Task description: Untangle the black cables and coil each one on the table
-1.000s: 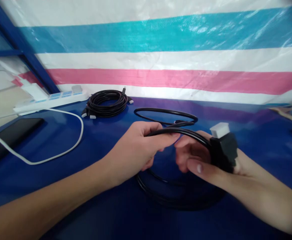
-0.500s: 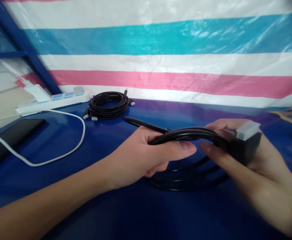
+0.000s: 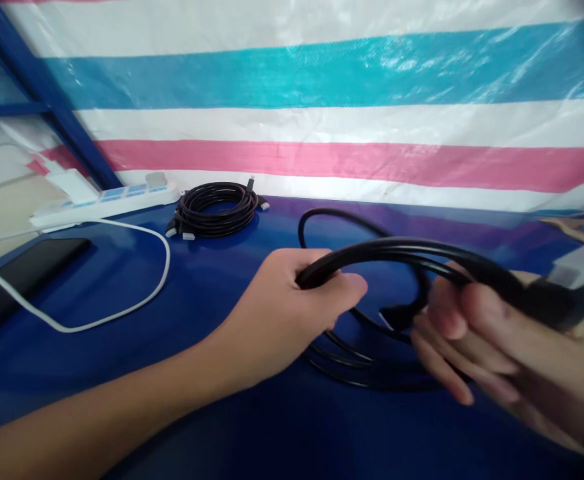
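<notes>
My left hand (image 3: 292,313) is closed round a bundle of black cable (image 3: 397,252) at the middle of the blue table (image 3: 207,407). The cable arcs to the right into my right hand (image 3: 477,340), which is blurred by motion; its fingers curl under the cable near a black plug with a pale cap (image 3: 579,280). More loops of the same cable (image 3: 367,363) lie on the table under both hands, and one loop rises behind them.
A second coiled black cable (image 3: 215,208) lies at the back. A white power strip (image 3: 105,200) with a white cord (image 3: 122,307) sits at the back left. A black flat device (image 3: 17,277) lies at the left edge. A striped tarpaulin stands behind.
My right hand has slid right along the cable with the plug, stretching the strands out. A loop has risen behind the hands. My left hand has held its grip.
</notes>
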Motion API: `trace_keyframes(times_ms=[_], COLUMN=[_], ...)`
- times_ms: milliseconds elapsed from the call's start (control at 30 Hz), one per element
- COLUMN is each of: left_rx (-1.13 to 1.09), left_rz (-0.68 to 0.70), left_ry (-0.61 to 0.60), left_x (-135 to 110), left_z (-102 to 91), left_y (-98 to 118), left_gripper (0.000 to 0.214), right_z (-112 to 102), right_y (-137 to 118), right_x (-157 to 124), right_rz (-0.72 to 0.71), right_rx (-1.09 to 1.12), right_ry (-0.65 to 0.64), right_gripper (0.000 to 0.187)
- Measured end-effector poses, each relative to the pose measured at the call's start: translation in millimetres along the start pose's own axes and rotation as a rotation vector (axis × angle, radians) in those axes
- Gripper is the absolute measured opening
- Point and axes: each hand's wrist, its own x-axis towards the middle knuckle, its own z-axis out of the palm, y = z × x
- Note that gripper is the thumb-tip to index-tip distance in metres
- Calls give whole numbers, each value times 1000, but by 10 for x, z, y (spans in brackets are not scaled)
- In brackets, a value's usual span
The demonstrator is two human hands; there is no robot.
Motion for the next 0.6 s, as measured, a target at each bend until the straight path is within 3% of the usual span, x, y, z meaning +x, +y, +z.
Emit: trace_keyframes(times_ms=[100, 167, 233, 300, 367, 500, 600], left_rx=[289, 283, 145, -55, -219, -423, -590], left_rz=[63, 136, 128, 12, -108, -189, -308], left_ry=[144, 226, 231, 112, -37, -240, -428], left_x=[38, 74, 104, 126, 142, 116, 40], left_z=[-46, -76, -99, -116, -124, -85, -41], left_y=[-14, -36, -53, -66, -85, -115, -10], left_gripper=[16, 33, 56, 74, 72, 21, 11], right_z=[-7, -33, -65, -88, -89, -30, 13], right_y=[-23, -34, -41, -48, -52, -11, 55], right_x=[-10, -22, -38, -45, -29, 57, 109], right_rz=[55, 63, 66, 74, 88, 134, 102], right_rx=[246, 291, 316, 349, 335, 223, 113], right_ry=[-46, -54, -42, -43, -56, 82, 213], right_gripper=[29, 32, 36, 36, 37, 47, 30])
